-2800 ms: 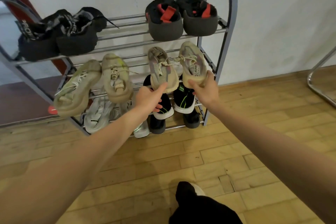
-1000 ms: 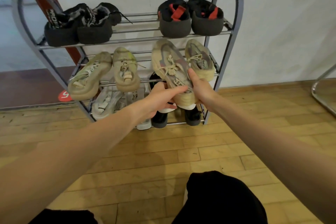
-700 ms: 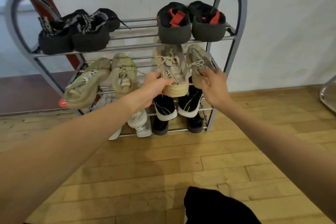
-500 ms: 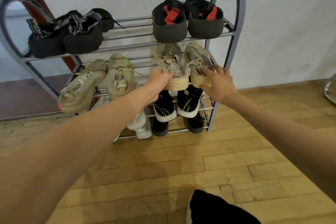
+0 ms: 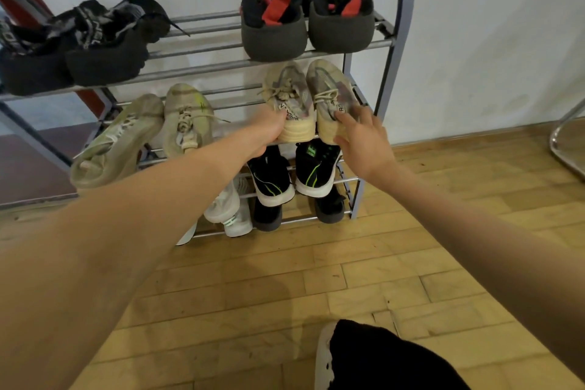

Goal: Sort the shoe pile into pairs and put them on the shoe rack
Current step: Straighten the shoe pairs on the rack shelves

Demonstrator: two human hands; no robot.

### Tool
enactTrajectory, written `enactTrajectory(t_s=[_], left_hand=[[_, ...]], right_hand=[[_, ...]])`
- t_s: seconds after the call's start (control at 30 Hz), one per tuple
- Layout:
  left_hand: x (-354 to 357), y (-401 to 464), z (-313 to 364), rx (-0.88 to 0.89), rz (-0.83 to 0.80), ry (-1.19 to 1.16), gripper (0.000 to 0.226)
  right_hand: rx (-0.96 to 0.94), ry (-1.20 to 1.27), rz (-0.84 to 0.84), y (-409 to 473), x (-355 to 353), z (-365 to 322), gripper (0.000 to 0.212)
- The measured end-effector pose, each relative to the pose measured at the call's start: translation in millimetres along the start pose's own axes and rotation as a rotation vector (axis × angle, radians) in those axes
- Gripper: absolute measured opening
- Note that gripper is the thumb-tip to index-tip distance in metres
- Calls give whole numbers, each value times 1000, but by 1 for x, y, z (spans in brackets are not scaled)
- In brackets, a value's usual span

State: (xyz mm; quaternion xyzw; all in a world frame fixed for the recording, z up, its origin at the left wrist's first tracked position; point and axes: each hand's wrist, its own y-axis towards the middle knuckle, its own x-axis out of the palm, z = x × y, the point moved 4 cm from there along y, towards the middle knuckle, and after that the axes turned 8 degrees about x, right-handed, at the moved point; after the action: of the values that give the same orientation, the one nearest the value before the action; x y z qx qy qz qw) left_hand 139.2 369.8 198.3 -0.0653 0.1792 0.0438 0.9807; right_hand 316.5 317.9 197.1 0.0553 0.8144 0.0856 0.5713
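A grey metal shoe rack (image 5: 401,28) stands against the white wall. On the right of its second shelf a pair of beige-grey laced sneakers lies side by side, toes to the wall. My left hand (image 5: 269,131) grips the heel of the left sneaker (image 5: 289,101). My right hand (image 5: 364,142) has its fingers spread and touches the heel of the right sneaker (image 5: 329,93), thumb under the sole edge. Both sneakers rest on the shelf bars.
The top shelf carries black strapped shoes (image 5: 95,51) and black shoes with red tabs (image 5: 273,32). Pale green sneakers (image 5: 186,117) fill the second shelf's left side. Black-and-green sneakers (image 5: 313,168) and white ones (image 5: 228,209) sit lower. My leg (image 5: 380,358) and a chrome tube (image 5: 566,149) are nearby on the wooden floor.
The left beige sneaker, held off the shelf in both hands a second ago, now lies on the second shelf beside its mate. My right hand shifted onto the right sneaker's heel.
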Motion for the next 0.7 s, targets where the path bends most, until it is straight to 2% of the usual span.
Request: enactTrajectory(t_s=[0.17,0.27,0.4,0.47,0.53,0.6,0.7], left_hand=[[-4,-14,1,5,-46,64,31],[-22,-35,0,139,31,128,18],[-72,-79,-9,406,117,236,24],[-108,-99,-18,520,178,298,22],[-147,-112,-29,549,331,394,15],[-188,-118,-44,451,563,500,17],[-243,-121,-70,140,893,534,41]], right_hand=[[4,-51,101,-15,-5,-20,57],[-91,-7,181,-29,-6,-40,50],[-229,53,158,-42,2,-70,36],[-296,82,69,-44,15,-88,35],[-313,133,-73,-42,32,-110,36],[-232,236,-265,-37,49,-135,44],[105,588,-584,-30,69,-174,71]])
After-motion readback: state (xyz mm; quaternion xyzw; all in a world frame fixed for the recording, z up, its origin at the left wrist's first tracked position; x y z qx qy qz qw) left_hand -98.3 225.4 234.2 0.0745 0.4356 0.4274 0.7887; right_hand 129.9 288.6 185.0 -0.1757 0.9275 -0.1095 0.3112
